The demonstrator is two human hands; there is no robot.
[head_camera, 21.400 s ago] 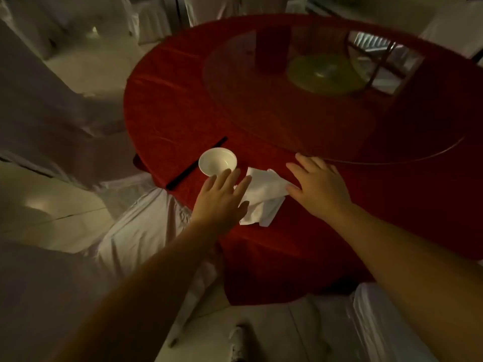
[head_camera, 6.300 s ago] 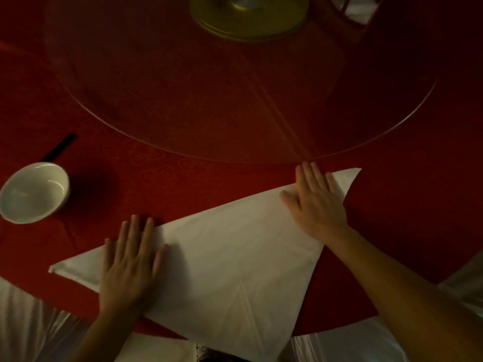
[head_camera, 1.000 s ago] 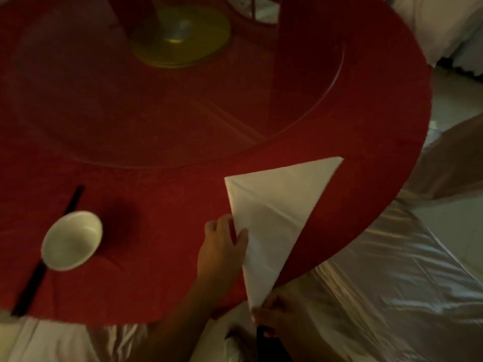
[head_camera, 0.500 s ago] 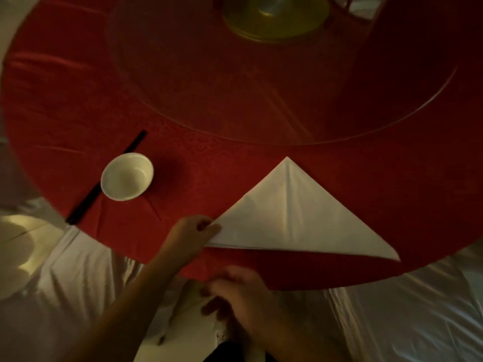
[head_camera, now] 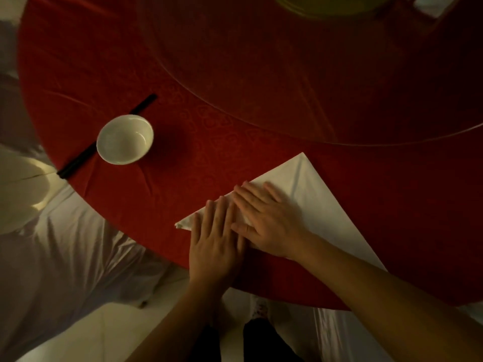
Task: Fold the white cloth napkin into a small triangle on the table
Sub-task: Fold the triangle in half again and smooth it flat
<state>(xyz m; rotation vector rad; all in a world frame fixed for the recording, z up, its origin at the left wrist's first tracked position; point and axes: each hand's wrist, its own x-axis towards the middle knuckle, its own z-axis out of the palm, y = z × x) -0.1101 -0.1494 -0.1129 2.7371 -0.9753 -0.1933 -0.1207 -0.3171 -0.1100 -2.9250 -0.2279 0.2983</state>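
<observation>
The white cloth napkin (head_camera: 317,202) lies on the red table (head_camera: 198,142) near its front edge, folded into a triangle with its apex pointing away from me. My left hand (head_camera: 215,239) lies flat on the napkin's left corner, fingers together and extended. My right hand (head_camera: 264,218) lies flat just beside it, on the left half of the triangle, and its fingers touch my left hand. My right forearm hides the napkin's right corner. Neither hand grips the cloth.
A small white bowl (head_camera: 125,139) stands to the left, beside black chopsticks (head_camera: 104,138). A glass turntable (head_camera: 313,74) covers the table's middle. White-covered chairs (head_camera: 65,257) stand below the table's edge on the left and right.
Half a second ago my left hand pinched the napkin's left corner and my right hand was below the table's edge. Now both hands lie flat on the napkin's left part.
</observation>
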